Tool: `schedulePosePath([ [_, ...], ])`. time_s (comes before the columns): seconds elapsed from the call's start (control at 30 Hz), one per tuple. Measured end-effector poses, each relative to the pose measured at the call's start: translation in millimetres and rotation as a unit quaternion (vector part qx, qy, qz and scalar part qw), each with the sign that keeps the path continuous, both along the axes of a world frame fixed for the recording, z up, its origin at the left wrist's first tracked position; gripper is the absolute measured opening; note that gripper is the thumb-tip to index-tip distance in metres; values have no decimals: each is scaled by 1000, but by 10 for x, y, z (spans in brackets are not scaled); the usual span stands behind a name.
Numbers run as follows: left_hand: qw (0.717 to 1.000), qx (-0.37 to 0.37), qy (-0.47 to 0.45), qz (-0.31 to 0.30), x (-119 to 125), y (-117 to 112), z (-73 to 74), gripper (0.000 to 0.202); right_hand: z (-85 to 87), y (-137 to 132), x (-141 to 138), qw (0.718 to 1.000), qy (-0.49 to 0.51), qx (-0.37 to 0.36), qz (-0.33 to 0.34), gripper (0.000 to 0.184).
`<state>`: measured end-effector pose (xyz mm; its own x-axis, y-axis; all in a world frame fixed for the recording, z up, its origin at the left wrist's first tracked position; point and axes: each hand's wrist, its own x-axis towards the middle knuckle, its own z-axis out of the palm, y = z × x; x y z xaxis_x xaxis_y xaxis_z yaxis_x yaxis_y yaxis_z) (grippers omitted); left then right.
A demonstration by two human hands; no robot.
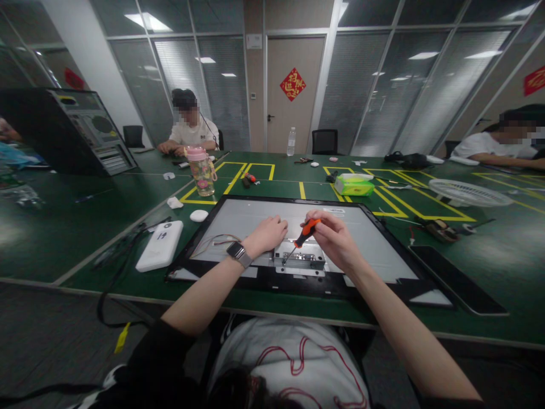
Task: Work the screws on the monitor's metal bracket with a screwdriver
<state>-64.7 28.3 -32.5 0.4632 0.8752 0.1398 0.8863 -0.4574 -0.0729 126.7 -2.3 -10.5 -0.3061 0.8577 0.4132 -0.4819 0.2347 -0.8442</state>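
Note:
A large flat display panel (pixel 230 227) with a black frame and grey back lies before me on the green table. Near its close edge sits a metal bracket (pixel 300 262) with screws along it. My right hand (pixel 334 236) is closed around an orange-and-black screwdriver (pixel 307 232), its shaft slanting down left to the bracket's left end. My left hand (pixel 269 233) rests on the panel beside the bracket, fingers lying forward and partly hidden; whether they touch the bracket, I cannot tell. Thin wires (pixel 217 238) lie left of my watch-wearing wrist.
A white power bank (pixel 160 245) and white round case (pixel 198 216) lie left. A black phone-like slab (pixel 457 279) is right. Behind stand a pink-lided bottle (pixel 201 173), green tissue pack (pixel 354 184) and racket (pixel 468 192). A computer case (pixel 72 130) stands left; two people sit across.

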Motion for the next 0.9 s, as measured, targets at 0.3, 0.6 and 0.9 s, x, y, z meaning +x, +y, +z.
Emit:
schedulePosePath([
  [0.3,1000,-3,-5,0,9,-5,6,32,-27,22,-5,1000,2,27,-10,21],
  [0.6,1000,-6,-7,7,13,-20,16,32,23,-12,-13,998,-35,43,-32,21],
  [0.9,1000,-4,-3,3,22,-20,19,33,40,-38,3,999,-10,23,33,21],
])
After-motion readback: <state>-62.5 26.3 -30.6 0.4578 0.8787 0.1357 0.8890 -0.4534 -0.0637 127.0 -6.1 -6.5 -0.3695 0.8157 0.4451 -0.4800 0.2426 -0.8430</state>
